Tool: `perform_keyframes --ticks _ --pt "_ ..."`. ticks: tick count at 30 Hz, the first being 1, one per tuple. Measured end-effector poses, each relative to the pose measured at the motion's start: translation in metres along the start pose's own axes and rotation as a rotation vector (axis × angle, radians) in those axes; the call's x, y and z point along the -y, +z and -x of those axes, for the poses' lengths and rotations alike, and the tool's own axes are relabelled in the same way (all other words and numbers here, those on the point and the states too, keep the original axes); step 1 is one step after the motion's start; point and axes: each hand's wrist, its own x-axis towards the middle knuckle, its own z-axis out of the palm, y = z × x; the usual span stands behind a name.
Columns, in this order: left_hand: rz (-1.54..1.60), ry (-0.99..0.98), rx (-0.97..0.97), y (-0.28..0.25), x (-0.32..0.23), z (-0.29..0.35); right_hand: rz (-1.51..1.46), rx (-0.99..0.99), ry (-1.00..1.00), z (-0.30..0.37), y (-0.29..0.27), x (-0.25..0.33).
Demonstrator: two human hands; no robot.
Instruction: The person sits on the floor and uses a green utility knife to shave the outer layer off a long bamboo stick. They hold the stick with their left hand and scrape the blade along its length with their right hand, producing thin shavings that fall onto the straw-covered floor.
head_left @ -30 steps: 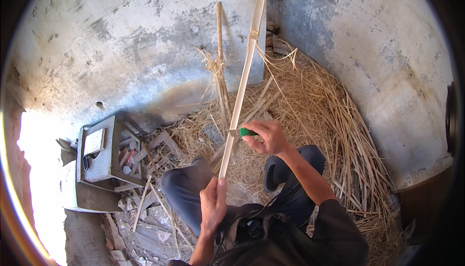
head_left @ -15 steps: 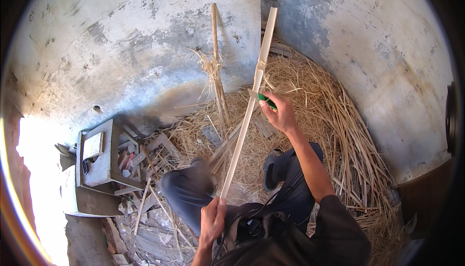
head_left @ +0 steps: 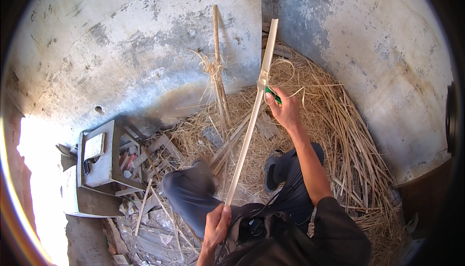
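Observation:
A long split bamboo strip (head_left: pixel 248 130), pale and hollowed above its node, slants from my lap toward the wall corner. My left hand (head_left: pixel 216 225) is closed around its near end, beside my thigh. Just below the node, my right hand (head_left: pixel 286 110) grips a knife by its green handle (head_left: pixel 274 95), held against the strip's right side. The blade is mostly hidden from sight. Thin curled shavings (head_left: pixel 293 72) loop out around the knife and the right fingers.
Dry shavings (head_left: pixel 310 101) and long strips heap up along the right wall. A pole (head_left: pixel 216 33) wrapped with fibres leans on the back wall. At left, a worn wooden stool (head_left: pixel 101 157) lies among scraps. My bent legs (head_left: pixel 189 193) flank the strip.
My left hand has drawn the bamboo strip slightly toward me. The right hand with the knife has moved slightly right, and a larger loop of shaving now shows beside it.

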Motion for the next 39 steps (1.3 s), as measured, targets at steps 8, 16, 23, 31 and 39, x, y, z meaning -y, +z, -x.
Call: perform_keyframes --ticks 8,16,23,31,39 --pt "0.1 -0.072 0.073 -0.013 0.004 -0.015 -0.946 0.357 0.462 -0.006 -0.012 -0.021" --pt "0.098 -0.002 0.052 -0.002 0.001 -0.032 -0.499 0.203 0.388 0.004 -0.001 -0.029" --pt "0.14 0.062 -0.078 0.006 -0.013 -0.064 -0.207 0.227 0.153 0.033 0.026 0.008" --pt "0.301 0.093 0.021 0.008 -0.05 -0.085 -0.313 0.2 -0.373 0.053 0.031 0.053" --pt "0.253 0.231 -0.049 0.019 -0.059 -0.095 -0.397 0.228 -0.367 0.057 0.034 0.062"
